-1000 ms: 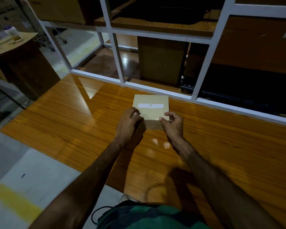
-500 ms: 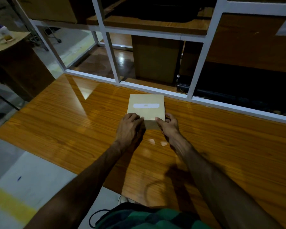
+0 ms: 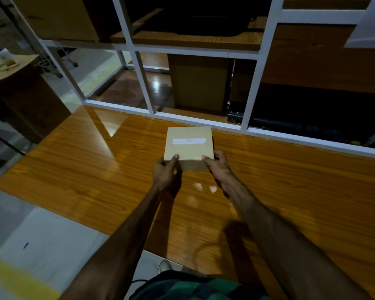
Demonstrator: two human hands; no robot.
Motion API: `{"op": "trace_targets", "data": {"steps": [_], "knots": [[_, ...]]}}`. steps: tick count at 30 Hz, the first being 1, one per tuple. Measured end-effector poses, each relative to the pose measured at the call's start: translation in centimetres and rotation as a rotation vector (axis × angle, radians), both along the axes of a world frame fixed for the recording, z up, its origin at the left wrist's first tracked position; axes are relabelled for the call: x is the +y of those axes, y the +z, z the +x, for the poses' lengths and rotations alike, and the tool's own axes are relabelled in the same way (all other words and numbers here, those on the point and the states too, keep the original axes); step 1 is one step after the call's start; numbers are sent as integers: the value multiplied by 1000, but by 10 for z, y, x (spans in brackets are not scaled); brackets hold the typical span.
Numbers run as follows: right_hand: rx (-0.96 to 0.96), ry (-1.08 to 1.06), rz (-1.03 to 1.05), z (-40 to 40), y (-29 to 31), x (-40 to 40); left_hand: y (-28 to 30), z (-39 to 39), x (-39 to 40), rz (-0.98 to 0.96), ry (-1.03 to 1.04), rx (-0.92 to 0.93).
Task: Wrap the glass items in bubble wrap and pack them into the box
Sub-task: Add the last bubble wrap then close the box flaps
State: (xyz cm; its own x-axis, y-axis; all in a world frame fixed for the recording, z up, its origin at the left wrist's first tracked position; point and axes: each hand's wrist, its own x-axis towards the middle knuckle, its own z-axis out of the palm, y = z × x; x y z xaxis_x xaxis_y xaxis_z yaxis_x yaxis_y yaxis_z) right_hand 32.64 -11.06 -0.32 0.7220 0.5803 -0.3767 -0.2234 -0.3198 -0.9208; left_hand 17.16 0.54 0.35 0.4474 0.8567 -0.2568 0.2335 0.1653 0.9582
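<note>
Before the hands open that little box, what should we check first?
1. Both hands on the box: ok. The left hand and right hand hold its near corners, thumbs on the lid.
2. Box resting flat on the wooden table: ok.
3. Lid closed: ok, no gap shows.
4. Room on the table around the box: ok, bare wood on both sides.
5. Bubble wrap and glass items ready: not ok, none in view.
6. Firm grip under the box: cannot tell, the fingers are hidden.
</note>
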Motion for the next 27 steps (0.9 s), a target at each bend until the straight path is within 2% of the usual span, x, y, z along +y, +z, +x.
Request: {"op": "trace_targets", "data": {"steps": [5, 8, 11, 17, 23, 27], "knots": [[-44, 4, 62, -15, -7, -7, 2, -9, -3, 0, 3, -50], [-19, -25, 119, -22, -4, -10, 19, -8, -13, -115, 79, -173], [24, -70, 171, -22, 8, -8, 31, -7, -13, -180, 156, -198], [37, -138, 89, -19, 23, 0, 52, -2, -18, -368, 259, -222], [-75, -135, 42, -24, 43, 3, 77, -8, -16, -412, 233, -232], [-112, -170, 84, -30, 69, 9, 102, -11, -10, -339, 201, -219]]}}
